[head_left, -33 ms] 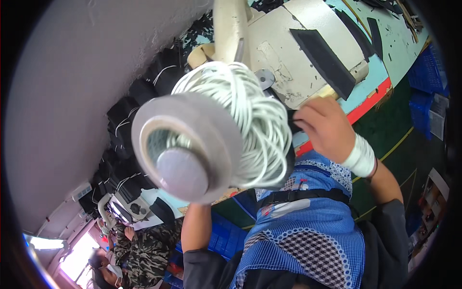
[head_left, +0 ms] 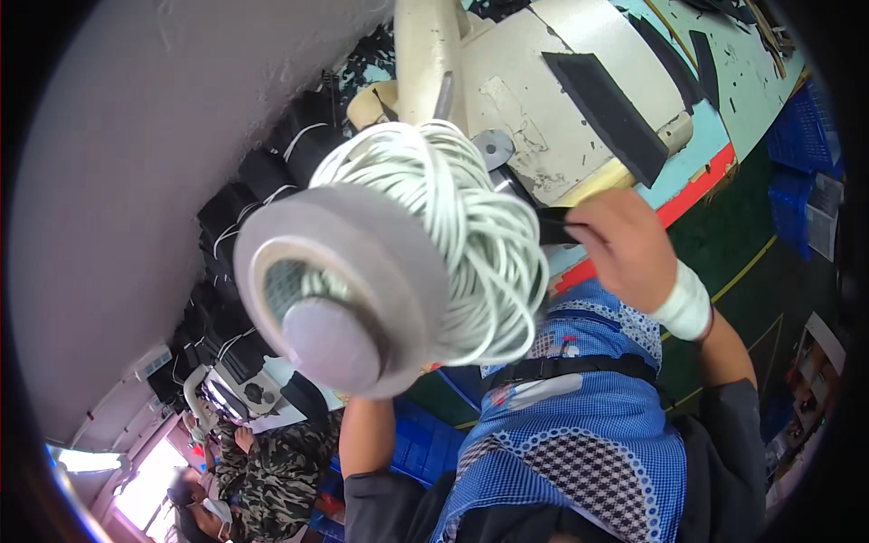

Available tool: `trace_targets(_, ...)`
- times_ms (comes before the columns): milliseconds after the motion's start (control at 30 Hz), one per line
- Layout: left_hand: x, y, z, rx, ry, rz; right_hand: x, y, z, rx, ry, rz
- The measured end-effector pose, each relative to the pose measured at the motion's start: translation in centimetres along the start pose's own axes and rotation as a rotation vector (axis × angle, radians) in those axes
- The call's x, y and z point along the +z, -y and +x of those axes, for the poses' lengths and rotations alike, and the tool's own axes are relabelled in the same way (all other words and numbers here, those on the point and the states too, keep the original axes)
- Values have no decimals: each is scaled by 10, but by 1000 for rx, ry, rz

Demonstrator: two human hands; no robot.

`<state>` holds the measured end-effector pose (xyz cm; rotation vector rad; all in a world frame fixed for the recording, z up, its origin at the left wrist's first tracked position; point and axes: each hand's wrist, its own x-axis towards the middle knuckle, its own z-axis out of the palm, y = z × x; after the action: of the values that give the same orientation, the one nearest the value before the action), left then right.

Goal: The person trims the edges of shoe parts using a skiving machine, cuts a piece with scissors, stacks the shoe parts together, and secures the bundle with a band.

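Note:
My right hand (head_left: 626, 249), with a white wrap on its wrist, pinches the end of a black strip (head_left: 558, 230) beside the machine head. The strip runs left behind a thick bundle of white cord (head_left: 471, 217). A large tape roll (head_left: 389, 235) with a round grey knob (head_left: 332, 341) at its core sits in front of the cord. My left forearm (head_left: 368, 434) reaches up behind the roll, which hides my left hand and its fingers. Past the cord stands a cream sewing machine (head_left: 516, 77) with a black flat piece (head_left: 608, 116) lying on it.
Tied black bundles (head_left: 237, 213) are piled along the wall at left. A red-edged table (head_left: 697, 185) bears the machine and black scraps. At lower left a person in camouflage clothing (head_left: 281, 475) works at another machine (head_left: 249, 389). Blue crates (head_left: 801, 127) stand at right.
My right hand has shifted slightly right and down, and more of the black strip shows. The tape roll and cord appear a little lower and further left.

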<state>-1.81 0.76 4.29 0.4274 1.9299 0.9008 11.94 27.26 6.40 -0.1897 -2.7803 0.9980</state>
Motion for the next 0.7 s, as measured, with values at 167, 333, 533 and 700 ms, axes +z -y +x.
trace_targets(167, -33, 58, -36, 148, 51, -416, -48, -2, 0, 168, 31, 337)
trace_targets(333, -14, 61, -36, 35, -172, -228, -47, -12, 26, -43, 429, 483)
trace_targets(533, 3, -9, 15, 138, 4, 325, 4, 12, 13, -47, 101, -27)
trace_targets(700, -23, 19, -22, -93, 64, -373, -46, 5, -12, 343, 60, 377)
